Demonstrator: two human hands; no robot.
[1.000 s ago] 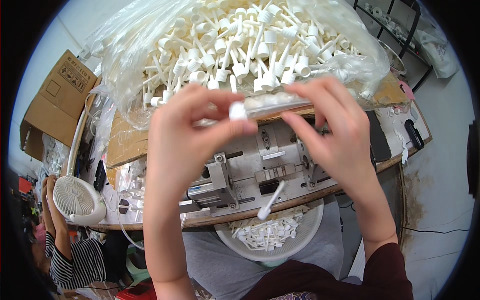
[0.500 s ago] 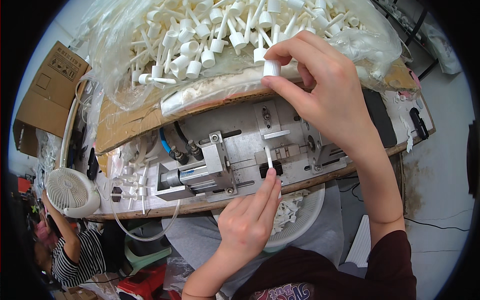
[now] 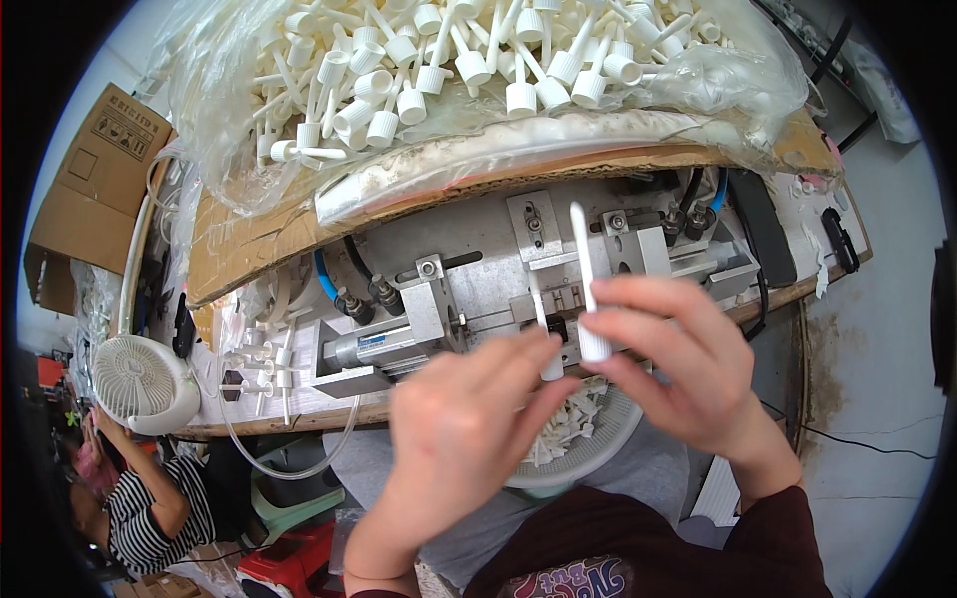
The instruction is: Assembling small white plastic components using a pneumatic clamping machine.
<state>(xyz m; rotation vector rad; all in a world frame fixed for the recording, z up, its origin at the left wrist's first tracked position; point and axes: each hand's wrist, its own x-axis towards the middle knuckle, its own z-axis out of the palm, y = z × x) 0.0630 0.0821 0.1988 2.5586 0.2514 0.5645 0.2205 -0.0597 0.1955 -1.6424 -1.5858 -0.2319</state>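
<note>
The right hand (image 3: 688, 374) pinches a white capped stick (image 3: 583, 249) by its cap, the stem pointing up toward the table's far edge. Just beside it, the left hand (image 3: 459, 429), blurred, has its thumb and forefinger around the cap of a second stick (image 3: 537, 297), whose stem lies over the middle of the metal machine (image 3: 427, 309); I cannot tell whether they press on it. The machine sits along the front edge of the table (image 3: 289, 427). Below that edge, partly behind the hands, a pale basket (image 3: 626, 424) holds white pieces (image 3: 568, 427). Behind the machine, cardboard (image 3: 234, 261) carries an open plastic bag (image 3: 214, 140) heaped with capped sticks (image 3: 410, 104). A white fan (image 3: 147, 384) stands by the table's front left corner; beyond, a person in a striped shirt (image 3: 150, 518) sits.
</note>
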